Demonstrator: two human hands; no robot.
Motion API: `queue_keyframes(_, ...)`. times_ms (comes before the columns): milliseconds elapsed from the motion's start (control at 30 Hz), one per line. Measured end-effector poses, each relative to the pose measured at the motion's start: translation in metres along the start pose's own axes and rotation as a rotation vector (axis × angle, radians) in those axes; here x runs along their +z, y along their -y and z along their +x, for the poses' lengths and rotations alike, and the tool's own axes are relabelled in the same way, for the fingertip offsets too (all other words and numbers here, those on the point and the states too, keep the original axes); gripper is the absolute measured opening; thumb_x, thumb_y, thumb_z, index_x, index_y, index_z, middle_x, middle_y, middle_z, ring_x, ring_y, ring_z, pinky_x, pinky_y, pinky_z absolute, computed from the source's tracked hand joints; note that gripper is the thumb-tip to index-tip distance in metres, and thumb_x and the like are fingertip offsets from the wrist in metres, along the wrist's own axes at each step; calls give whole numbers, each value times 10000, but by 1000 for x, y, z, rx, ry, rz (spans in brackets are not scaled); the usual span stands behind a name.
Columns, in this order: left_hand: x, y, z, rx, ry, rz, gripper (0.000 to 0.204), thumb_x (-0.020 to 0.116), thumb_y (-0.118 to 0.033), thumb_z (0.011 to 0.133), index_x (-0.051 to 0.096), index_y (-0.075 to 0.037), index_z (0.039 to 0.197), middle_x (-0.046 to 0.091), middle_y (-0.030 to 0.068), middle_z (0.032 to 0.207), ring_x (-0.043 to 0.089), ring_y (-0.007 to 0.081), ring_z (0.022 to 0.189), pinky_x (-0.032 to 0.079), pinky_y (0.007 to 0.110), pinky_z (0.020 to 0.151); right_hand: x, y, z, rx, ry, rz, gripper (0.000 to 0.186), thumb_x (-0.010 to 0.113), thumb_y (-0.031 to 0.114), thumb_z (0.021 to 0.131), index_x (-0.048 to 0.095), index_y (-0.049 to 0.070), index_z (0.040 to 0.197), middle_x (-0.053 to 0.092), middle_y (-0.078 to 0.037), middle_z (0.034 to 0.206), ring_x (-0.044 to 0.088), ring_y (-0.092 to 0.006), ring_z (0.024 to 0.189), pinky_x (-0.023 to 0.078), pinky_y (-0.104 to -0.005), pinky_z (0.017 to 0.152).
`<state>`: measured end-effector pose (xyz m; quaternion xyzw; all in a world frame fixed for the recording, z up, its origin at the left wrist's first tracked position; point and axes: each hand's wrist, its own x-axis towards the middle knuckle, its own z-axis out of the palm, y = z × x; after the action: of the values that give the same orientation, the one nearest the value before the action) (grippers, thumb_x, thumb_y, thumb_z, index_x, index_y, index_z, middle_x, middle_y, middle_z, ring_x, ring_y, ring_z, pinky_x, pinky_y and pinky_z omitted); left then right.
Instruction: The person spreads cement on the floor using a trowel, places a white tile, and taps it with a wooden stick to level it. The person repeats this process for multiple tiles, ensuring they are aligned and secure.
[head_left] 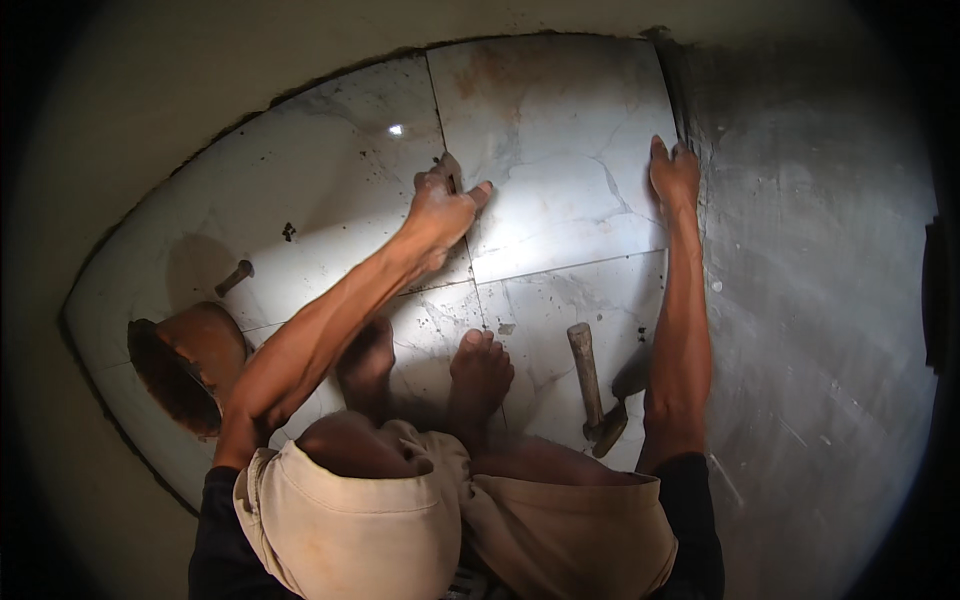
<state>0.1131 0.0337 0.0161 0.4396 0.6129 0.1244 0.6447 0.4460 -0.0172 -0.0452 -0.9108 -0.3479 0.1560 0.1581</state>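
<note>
Aligning step, I judge

Head view: I see the marbled tile (565, 150) between the curled left hand (442, 215) and the right hand (676, 182) at its edge; whether either pinches, I cannot tell. Next move probably calls for even pressure.

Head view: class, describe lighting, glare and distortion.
Head view: brightest on the far right tile, beside the left hand; head view: a small glare spot on the far left tile; head view: tile edges bow near the rim, corners black.
</note>
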Motion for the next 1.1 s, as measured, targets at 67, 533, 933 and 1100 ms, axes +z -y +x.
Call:
queue_keyframes(67, -5, -6, 3, -34, 52, 79, 375, 707, -158, 953, 556, 125, 1148, 553, 159, 938, 574, 247, 867, 525, 372, 706, -1, 14, -1, 60, 45, -6, 723, 654, 381, 963, 480, -156, 1414, 563, -383, 1362, 545, -440, 1332, 406, -398, 1127)
queue_keyframes(533, -25, 36, 13, 644, -70, 958, 1022, 774, -557, 804, 346, -44, 1577, 339, 308, 1525, 310, 486, 1398, 350, 583, 1117, -66, -5, -73, 90, 160, 127, 426, 646, 156, 951, 632, -21, 1338, 690, -294, 1190, 674, -414, 1134, 496, -412, 1033)
queue_keyframes(933, -22, 39, 42, 643, -31, 1311, 1435, 737, -876, 572, 129, -154, 1653, 41, 155, 1722, 36, 376, 1581, 208, 691, 1130, 21, -46, -119, -5, -218, -109, 684, 673, 391, 972, 496, -63, 1452, 450, -308, 1503, 390, -493, 1377, 321, -561, 1157)
queue_keyframes(1100, -34, 23, 45, 559, -21, 1404, 1401, 739, -856, 592, 130, -172, 1651, 70, 61, 1730, 27, 338, 1586, 208, 690, 1139, 20, -35, -122, 20, -219, -31, 767, 766, 404, 905, 510, -101, 1422, 434, -322, 1501, 424, -478, 1313, 386, -552, 1110)
